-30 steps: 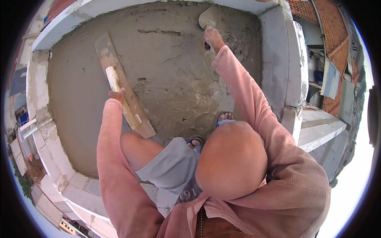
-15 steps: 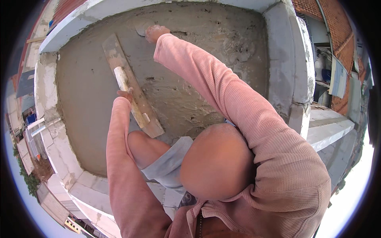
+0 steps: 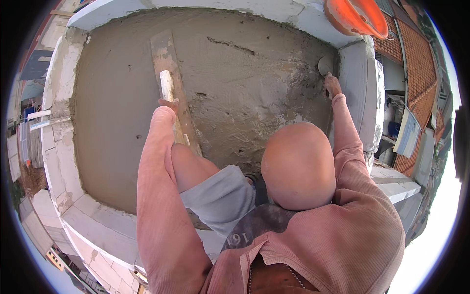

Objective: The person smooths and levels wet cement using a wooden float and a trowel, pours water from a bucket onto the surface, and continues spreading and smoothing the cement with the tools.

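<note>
I keep L grip (image 3: pixel 170 104) clenched on float (image 3: pixel 178 87), atop mortar (image 3: pixel 112 112); float's long axis runs fwd, angled slightly L. R grip (image 3: pixel 334 87), nearer R wall (image 3: pixel 360 78), grasps trowel (image 3: pixel 324 64); blade lies fwd-L of grip.

My long-sleeved shirt (image 3: pixel 352 230) is dusty pink and ribbed, turning browner right of its collar (image 3: pixel 267 255), with sleeves (image 3: pixel 164 215) leaving my hands (image 3: pixel 333 85) bare. Inside the open collar hangs a beaded chain (image 3: pixel 295 276). Beyond the collar come dark cloth (image 3: pixel 259 221) (pale print marks it) and grey-blue shorts (image 3: pixel 220 196).
</note>
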`<state>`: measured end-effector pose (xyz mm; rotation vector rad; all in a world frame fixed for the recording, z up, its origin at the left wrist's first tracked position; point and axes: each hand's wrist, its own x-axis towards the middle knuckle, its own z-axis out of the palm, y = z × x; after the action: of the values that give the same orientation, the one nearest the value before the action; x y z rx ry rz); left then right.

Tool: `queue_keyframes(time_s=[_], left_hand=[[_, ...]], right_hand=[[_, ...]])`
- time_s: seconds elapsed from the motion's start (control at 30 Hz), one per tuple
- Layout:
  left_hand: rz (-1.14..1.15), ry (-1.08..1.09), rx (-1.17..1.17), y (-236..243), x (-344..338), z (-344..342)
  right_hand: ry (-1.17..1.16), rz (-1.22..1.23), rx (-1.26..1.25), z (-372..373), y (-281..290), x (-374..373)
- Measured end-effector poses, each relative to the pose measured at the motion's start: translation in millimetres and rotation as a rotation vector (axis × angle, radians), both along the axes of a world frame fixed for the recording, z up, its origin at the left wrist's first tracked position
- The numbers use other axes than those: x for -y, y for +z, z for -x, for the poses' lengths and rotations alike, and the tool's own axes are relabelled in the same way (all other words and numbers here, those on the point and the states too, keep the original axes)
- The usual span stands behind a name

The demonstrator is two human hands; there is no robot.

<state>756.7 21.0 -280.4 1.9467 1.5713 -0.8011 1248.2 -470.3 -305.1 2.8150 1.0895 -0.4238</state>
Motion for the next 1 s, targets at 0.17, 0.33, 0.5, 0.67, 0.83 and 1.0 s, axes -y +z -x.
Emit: queue_keyframes(time_s=[0.17,0.33,0.5,0.67,0.83,1.0], left_hand=[[-0.077,0.042,0.019,17.8,-3.0,1.1],[-0.213,0.099,-0.022,21.4,-15.1,43.8],[-0.116,0.044,-0.008,15.2,-21.6,19.4],[0.004,0.049,-0.071,15.5,-15.4,9.3],[-0.023,0.105,-0.043,16.0,-31.8,44.6],[-0.027,0.075,-0.066,27.0,-12.0,5.7]], right_hand=[[0.064,-0.464,0.012,63.7,-21.8,-154.1],[0.223,-0.33,-0.273,210.1,57.2,-270.9],[0.108,-0.268,-0.543,284.6,87.9,-281.8],[0.27,-0.151,-0.43,247.4,119.4,-307.0],[-0.158,-0.135,-0.33,164.5,109.9,-284.5],[-0.133,-0.175,-0.123,142.0,38.7,-168.6]])
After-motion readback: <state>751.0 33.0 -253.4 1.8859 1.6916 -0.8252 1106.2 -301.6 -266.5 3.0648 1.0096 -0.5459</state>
